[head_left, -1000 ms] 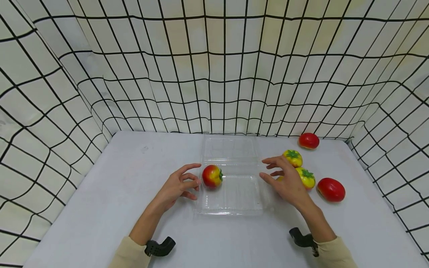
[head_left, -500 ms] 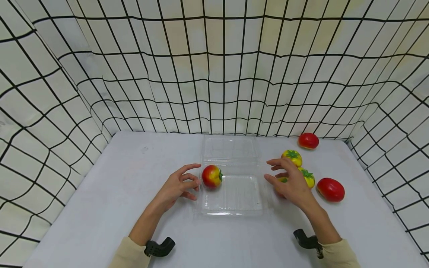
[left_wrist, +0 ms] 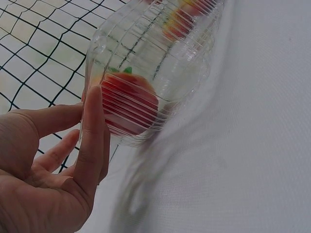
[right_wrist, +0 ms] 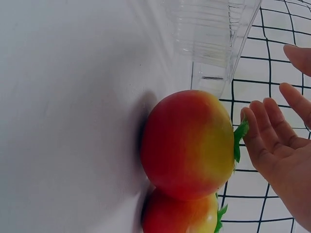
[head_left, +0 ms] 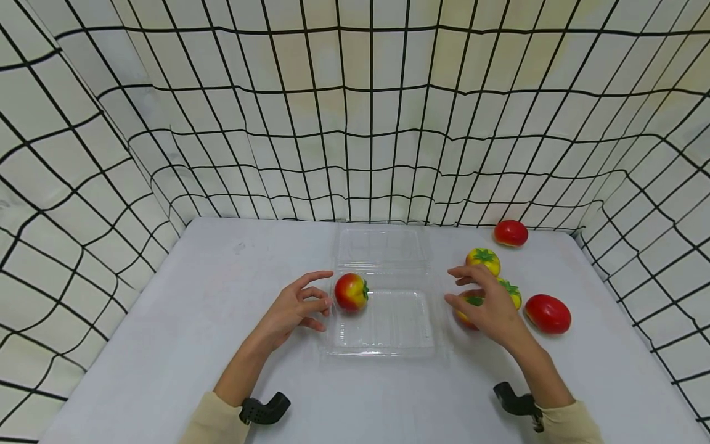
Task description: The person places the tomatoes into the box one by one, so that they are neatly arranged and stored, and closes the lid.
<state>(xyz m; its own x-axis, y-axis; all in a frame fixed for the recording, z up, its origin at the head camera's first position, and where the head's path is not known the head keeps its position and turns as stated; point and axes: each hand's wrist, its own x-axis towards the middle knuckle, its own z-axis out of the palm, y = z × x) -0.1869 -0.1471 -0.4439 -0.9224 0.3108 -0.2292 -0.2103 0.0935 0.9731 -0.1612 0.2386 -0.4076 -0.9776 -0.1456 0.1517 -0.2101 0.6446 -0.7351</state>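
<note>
Apparently lining up a pickup
The left hand [head_left: 294, 306] is resting loosely spread fingers against the clear box [head_left: 396, 327]; a red-yellow fruit [head_left: 349, 293] is lying inside; right of the box, the right hand [head_left: 492, 306] is hovering empty above a second fruit [right_wrist: 187, 145], parted fingers seemingly needing to close.

The head view looks forward and down across the desk [head_left: 150, 345] to the gridded backdrop [head_left: 383, 111]. Both wrist views look from low and closer, rolled sideways (desk at right in the left one, at left in the other); all three share the clear container [head_left: 399, 320].
</note>
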